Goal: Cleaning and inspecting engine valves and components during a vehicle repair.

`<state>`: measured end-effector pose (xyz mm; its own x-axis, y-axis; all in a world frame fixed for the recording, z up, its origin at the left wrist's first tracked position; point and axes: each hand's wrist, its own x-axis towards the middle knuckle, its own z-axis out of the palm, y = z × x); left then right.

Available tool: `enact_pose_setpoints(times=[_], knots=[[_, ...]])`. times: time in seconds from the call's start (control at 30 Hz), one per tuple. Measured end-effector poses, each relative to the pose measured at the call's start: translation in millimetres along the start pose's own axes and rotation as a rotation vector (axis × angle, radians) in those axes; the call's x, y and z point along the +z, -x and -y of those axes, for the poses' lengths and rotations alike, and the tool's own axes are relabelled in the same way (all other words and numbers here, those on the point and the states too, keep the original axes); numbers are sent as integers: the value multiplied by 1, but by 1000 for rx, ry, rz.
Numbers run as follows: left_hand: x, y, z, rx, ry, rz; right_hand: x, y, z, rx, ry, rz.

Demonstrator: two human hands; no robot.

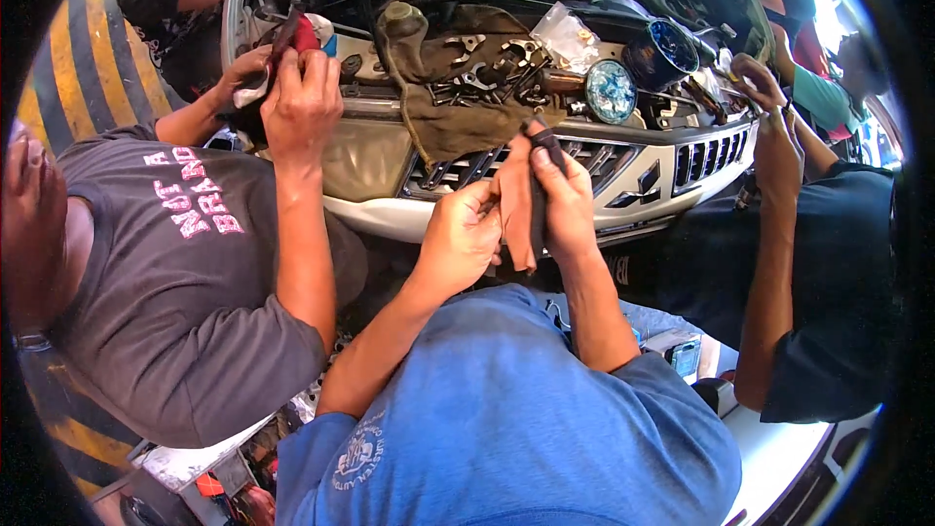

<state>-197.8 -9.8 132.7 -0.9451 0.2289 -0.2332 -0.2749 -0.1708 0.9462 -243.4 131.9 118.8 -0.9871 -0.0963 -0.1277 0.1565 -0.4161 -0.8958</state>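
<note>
Rag (516, 200) is gripped by both hands in front of the car grille (623, 161): left hand (460, 239) closed on it, right hand (565, 200) pinching a small dark part (545, 141) too.

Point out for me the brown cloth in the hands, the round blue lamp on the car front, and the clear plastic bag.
brown cloth (514, 203), head view, on its flat middle between the hands.
round blue lamp (611, 92), head view, on the lens centre.
clear plastic bag (565, 37), head view, on its crumpled middle.
</note>
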Motion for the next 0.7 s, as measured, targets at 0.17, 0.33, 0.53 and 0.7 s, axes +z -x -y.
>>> enact_pose_setpoints(times=[0.17,0.33,0.53,0.7], knots=[[-5,-9,15,-87,67,-75,-14,-3,16,186,-151,-73],[-2,-23,28,165,65,10,-9,1,-17,-66,115,102],[1,-30,36,-3,-71,-62,-34,-12,-39,258,-264,92],[-1,-42,36,-49,7,-105,-42,-28,-33,308,-276,50]])
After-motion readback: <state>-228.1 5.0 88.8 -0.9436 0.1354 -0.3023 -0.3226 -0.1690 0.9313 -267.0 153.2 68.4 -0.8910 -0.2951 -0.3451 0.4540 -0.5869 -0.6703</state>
